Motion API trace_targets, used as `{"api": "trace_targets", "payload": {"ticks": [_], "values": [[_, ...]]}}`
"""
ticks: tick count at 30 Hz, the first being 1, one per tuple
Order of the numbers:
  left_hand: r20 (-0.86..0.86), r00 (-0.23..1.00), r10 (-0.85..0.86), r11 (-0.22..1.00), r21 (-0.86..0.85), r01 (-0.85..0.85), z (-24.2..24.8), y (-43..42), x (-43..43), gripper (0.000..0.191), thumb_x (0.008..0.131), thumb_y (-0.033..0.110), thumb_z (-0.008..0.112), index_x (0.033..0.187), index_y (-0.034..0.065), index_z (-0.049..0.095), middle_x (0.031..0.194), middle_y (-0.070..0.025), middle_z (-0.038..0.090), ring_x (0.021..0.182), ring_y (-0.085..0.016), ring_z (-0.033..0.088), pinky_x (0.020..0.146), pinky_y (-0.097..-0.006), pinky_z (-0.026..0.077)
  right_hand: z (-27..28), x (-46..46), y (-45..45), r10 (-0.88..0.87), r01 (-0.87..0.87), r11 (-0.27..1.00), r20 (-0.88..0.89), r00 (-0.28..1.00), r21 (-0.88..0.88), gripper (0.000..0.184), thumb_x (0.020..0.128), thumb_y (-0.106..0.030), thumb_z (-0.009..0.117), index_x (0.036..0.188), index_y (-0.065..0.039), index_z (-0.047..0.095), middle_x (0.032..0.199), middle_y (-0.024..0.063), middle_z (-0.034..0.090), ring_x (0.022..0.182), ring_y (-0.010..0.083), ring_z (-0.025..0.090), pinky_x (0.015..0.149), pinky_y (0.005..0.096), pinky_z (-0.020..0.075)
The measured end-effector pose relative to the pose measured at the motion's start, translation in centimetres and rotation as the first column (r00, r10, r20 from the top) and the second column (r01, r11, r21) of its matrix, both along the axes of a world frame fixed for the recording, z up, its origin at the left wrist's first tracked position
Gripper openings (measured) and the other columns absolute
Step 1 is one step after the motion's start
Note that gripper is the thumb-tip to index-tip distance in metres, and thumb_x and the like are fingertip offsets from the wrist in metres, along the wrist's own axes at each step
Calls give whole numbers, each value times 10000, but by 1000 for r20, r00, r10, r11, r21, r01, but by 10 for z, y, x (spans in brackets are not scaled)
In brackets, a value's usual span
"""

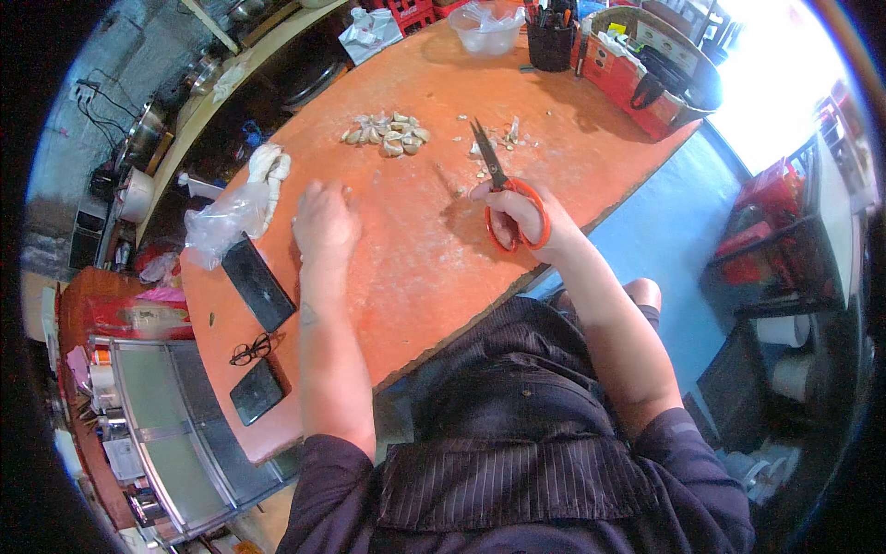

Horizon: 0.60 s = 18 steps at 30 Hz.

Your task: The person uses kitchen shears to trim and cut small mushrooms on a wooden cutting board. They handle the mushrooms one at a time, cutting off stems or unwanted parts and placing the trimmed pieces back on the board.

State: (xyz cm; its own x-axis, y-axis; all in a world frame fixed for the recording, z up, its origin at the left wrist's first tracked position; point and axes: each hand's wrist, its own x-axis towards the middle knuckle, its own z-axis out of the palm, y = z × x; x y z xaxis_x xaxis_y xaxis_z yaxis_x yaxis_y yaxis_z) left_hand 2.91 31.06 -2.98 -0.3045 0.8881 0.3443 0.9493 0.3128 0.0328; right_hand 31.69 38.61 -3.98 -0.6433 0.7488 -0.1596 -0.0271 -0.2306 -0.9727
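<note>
My right hand (519,211) holds a pair of scissors (490,156) by its orange loop handles, above the orange tabletop (415,277). The dark blades point away from me and look nearly closed. Beyond their tips lie scattered garlic skins and trimmings (511,131). A pile of garlic cloves (389,133) sits farther out, left of the scissors. My left hand (327,220) rests on the table nearer to me than the pile, back upward and fingers curled. Whatever may be under those fingers is hidden.
Left of my left arm lie a clear plastic bag (228,218), a white cloth (266,170), a black phone (259,284), eyeglasses (250,350) and another dark device (257,391). A plastic bowl (486,34), a black pen holder (551,45) and a red box (623,86) stand at the far edge.
</note>
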Motion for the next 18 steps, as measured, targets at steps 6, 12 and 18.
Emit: {"api": "trace_targets", "payload": {"ticks": [6,12,18], "values": [[329,941,-80,988,148,32,-12,77,12,290,908,256,610,1056,11,662,981,-193,689,938,-384,656,837,-481,510,-4,0,-3,-8,9,999,-28,1000,37,282,976,-191,496,1107,29,613,612,18,547,524,113,525,509,260,410],[515,841,-166,981,173,88,-49,100,2,280,891,223,626,1076,14,643,928,-197,691,847,-362,672,785,-427,534,-4,0,-6,-57,57,998,-11,998,28,261,951,-208,570,1096,5,613,638,3,545,547,85,515,509,239,399],[789,481,-382,901,434,5,-63,82,15,254,937,88,639,1174,23,573,1033,-113,681,888,-214,673,789,-319,539,-3,-2,-6,-58,58,998,-1,998,23,267,941,-224,587,1092,-6,609,666,-4,547,549,77,506,504,233,395]]}}
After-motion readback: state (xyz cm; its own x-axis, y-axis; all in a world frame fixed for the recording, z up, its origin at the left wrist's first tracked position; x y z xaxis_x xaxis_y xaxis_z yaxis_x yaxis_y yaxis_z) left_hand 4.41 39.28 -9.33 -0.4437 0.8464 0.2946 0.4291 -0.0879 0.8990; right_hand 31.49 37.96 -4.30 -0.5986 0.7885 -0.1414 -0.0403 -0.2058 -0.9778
